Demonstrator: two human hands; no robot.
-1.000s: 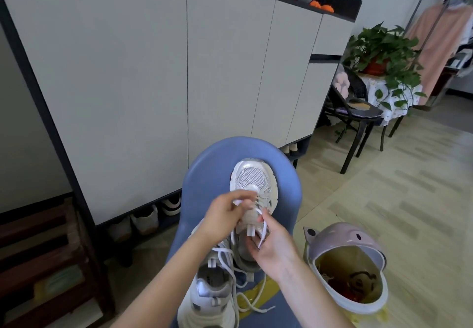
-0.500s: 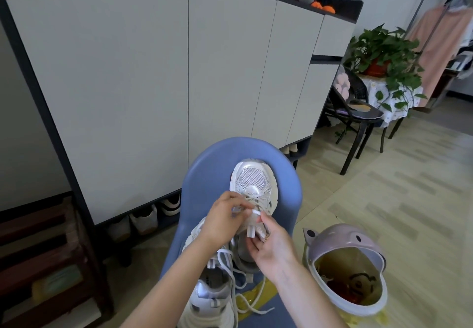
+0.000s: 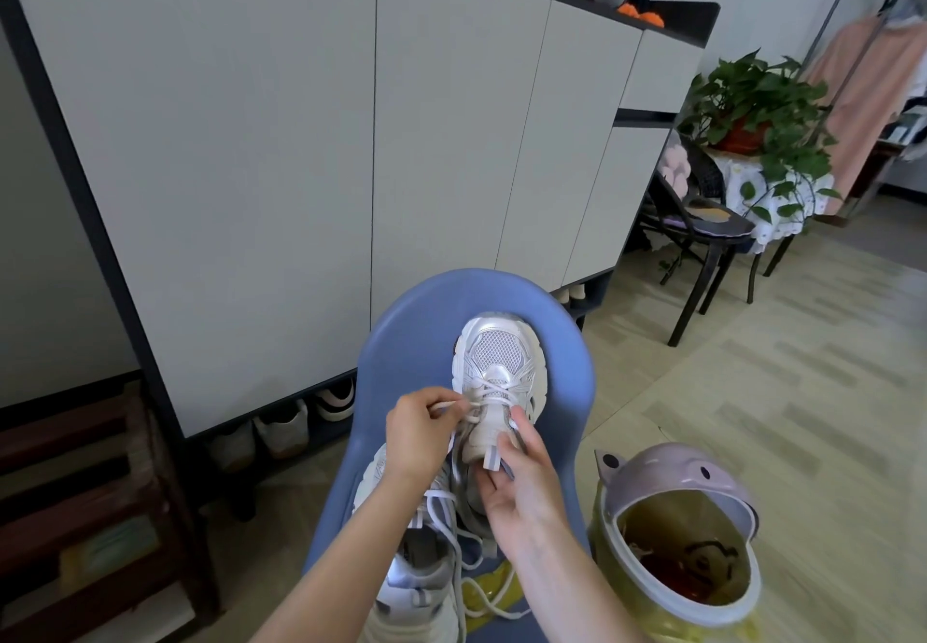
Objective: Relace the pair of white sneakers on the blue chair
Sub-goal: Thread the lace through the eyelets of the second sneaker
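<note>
The left hand (image 3: 419,429) pinches the free end of the white lace (image 3: 448,405) between thumb and curled fingers, at 9 o'clock of the eyelet rows. The right hand (image 3: 521,472) is curled round the tongue and side of the far sneaker (image 3: 496,366), thumb on top, holding it at 5 o'clock of the laced section. This sneaker stands toe-up against the back of the blue chair (image 3: 401,341). The near sneaker (image 3: 416,587) lies on the seat at 6 o'clock of the first, with loose lace spilling across it.

Risk assessment:

- Lace slip. The pinch sits close to the lace tip. A sharp pull would likely free the tip and leave the crossing slack.
- Missed or skipped eyelet. The eyelets below the two visible crossings are partly covered by the right thumb; whether each one is threaded cannot be told. Threading without sight of them may produce an uneven pattern.
- Sneaker shift. The far sneaker leans on a curved chair back. Relaxing the right-hand hold while the left hand pulls toward 9 o'clock could tip it sideways.
- Tangling. The loose lace of the near sneaker lies just beside the working lace and may snag.
- The open pink bin (image 3: 677,542) stands on the floor at 4 o'clock of the chair; a dropped sneaker could fall toward it.
</note>
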